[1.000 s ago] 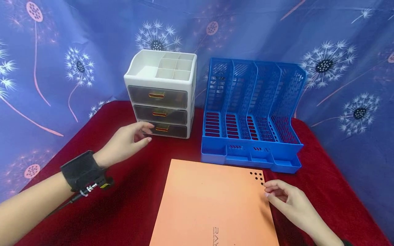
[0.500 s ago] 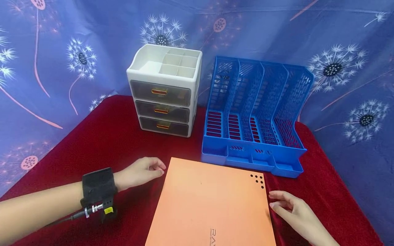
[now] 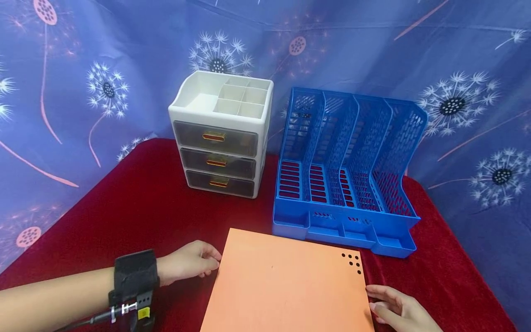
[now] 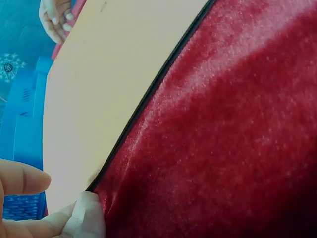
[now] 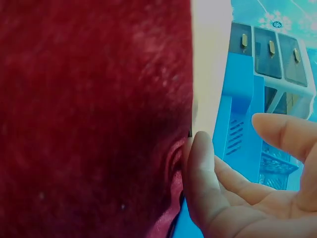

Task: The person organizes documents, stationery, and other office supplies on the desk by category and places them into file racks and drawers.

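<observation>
A flat orange panel [image 3: 286, 286] with several black dots at its far right corner lies on the red cloth. Its thin dark edge shows in the left wrist view. My left hand [image 3: 192, 260] is at the panel's left side, a fingertip [image 4: 84, 213] right at the edge and the thumb raised apart from it. On the opposite side, my right hand [image 3: 400, 306] has its fingertips at the right edge, with the fingers loosely bent. The right wrist view shows one fingertip [image 5: 201, 148] against the edge and the thumb [image 5: 277, 129] standing off.
Behind the panel stands a blue file rack [image 3: 344, 221] with tall dividers and small front trays. To its left is a white desk organizer [image 3: 217, 138] with three grey drawers, all closed. A blue dandelion-print curtain [image 3: 137, 60] hangs behind the red-covered table [image 3: 137, 207].
My left hand has come down from in front of the drawers to the panel's left edge. The right hand has slid nearer along the right edge, away from the dotted corner.
</observation>
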`<state>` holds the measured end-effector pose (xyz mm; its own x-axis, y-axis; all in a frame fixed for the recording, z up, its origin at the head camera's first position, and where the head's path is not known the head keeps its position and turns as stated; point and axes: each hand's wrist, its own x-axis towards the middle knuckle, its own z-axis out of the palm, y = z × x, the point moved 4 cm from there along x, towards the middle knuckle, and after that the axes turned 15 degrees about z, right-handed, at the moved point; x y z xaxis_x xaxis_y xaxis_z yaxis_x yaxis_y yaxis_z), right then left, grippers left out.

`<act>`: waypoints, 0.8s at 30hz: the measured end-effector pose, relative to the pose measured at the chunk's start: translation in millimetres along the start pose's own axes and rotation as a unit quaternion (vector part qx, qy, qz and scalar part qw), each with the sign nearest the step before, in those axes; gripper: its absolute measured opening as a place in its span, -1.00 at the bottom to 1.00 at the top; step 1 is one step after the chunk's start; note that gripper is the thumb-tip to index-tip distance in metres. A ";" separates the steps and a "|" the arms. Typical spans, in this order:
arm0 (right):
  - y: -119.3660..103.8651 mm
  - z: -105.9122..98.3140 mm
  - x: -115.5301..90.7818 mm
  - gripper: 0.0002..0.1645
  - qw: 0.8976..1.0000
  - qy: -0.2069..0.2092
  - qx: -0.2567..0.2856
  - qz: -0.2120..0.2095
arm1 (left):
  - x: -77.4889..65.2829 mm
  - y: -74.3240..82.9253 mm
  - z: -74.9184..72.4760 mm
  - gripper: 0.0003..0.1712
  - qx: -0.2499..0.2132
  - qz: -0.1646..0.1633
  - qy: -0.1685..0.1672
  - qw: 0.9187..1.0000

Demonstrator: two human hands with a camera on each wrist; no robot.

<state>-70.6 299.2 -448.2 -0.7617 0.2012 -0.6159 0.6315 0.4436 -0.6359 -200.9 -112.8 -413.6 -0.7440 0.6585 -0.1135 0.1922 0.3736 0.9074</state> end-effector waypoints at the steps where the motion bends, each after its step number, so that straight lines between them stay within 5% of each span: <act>1: -0.2 0.4 0.0 -0.26 1.000 -0.001 0.007 0.009 | -0.8 -0.3 0.4 -0.74 -0.002 -0.005 0.001 1.000; 12: 4.3 -3.5 2.4 -0.26 0.995 -0.067 0.077 0.013 | -5.7 -5.4 4.3 -0.75 -0.027 -0.031 0.027 0.999; 16: 7.7 -3.8 4.2 -0.20 0.986 -0.098 0.130 0.035 | -4.1 -4.7 4.9 -0.77 -0.037 -0.042 0.029 0.998; 24: 14.8 -7.2 4.7 -0.19 0.963 -0.175 0.206 0.009 | 0.1 -4.6 5.5 -0.77 -0.038 -0.027 0.024 0.999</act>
<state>-65.9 313.0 -457.2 -0.7002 -0.1330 -0.7014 0.7029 0.0438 -0.7100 -198.3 -110.9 -420.1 -0.7824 0.6055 -0.1453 0.1029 0.3559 0.9289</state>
